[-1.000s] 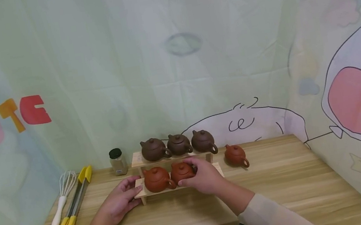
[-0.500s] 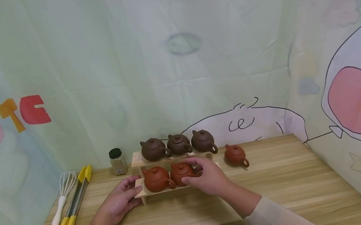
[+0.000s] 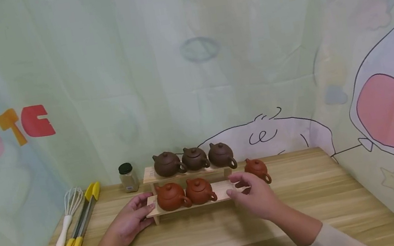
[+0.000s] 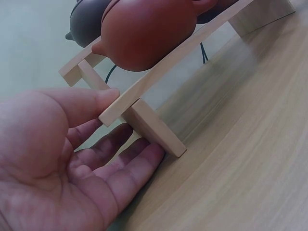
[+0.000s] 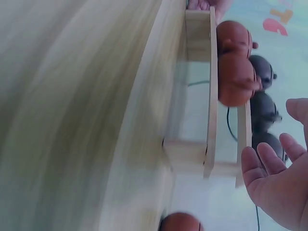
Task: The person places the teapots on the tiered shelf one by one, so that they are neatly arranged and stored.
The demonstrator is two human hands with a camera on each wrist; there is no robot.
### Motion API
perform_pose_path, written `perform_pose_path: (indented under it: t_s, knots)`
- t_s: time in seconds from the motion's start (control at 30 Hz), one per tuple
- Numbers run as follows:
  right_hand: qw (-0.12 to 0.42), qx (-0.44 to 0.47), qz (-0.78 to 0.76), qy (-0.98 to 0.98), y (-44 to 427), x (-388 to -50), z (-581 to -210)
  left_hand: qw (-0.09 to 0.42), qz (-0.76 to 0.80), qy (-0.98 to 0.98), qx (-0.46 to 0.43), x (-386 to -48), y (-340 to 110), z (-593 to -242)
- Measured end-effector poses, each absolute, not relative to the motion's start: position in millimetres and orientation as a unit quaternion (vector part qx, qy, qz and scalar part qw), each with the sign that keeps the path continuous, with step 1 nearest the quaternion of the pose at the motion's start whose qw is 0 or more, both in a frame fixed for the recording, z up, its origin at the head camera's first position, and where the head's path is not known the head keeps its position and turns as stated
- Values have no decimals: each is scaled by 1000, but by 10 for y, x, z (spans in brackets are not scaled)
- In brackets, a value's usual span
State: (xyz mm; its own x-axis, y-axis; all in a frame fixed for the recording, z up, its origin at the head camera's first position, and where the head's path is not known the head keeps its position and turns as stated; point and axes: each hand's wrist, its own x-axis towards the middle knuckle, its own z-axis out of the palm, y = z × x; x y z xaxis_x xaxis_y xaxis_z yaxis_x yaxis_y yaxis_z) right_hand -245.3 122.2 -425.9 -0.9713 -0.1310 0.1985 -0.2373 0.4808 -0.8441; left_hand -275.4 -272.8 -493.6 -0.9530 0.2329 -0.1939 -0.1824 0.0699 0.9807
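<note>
A two-tier wooden stand [image 3: 223, 191] carries three dark brown teapots [image 3: 194, 158] on its upper tier. Two reddish-brown teapots [image 3: 170, 197] sit side by side at the left and middle of the lower tier. My left hand [image 3: 132, 219] grips the stand's left end; in the left wrist view its thumb lies against the lower board [image 4: 159, 74] and its fingers reach under to the leg [image 4: 156, 127]. Holding nothing, my right hand [image 3: 256, 195] is by the lower tier's right end, fingers apart. Behind it, a third reddish-brown teapot [image 3: 255, 167] rests on the table, partly covered.
On the left of the wooden table [image 3: 311, 208] lie a white whisk [image 3: 67, 223] and yellow-handled tongs [image 3: 77, 234]. A small jar [image 3: 128, 177] with a black lid stands at the back left. A printed curtain [image 3: 159, 81] hangs behind the table.
My right hand has let go of the middle reddish-brown teapot on the lower tier and moved right. That teapot stays on the board. My left hand keeps its place on the stand.
</note>
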Motion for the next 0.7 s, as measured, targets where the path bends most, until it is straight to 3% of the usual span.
perform_pose_path:
  t_s: [0.33, 0.7]
  knots:
    - [65, 59, 472, -877, 1712, -2478, -4354, 153, 684, 714, 8, -2747, -2720, -4938]
    - [64, -19, 464, -884, 2119, -2822, -4464, 154, 682, 715, 5, -2754, -2716, -4939]
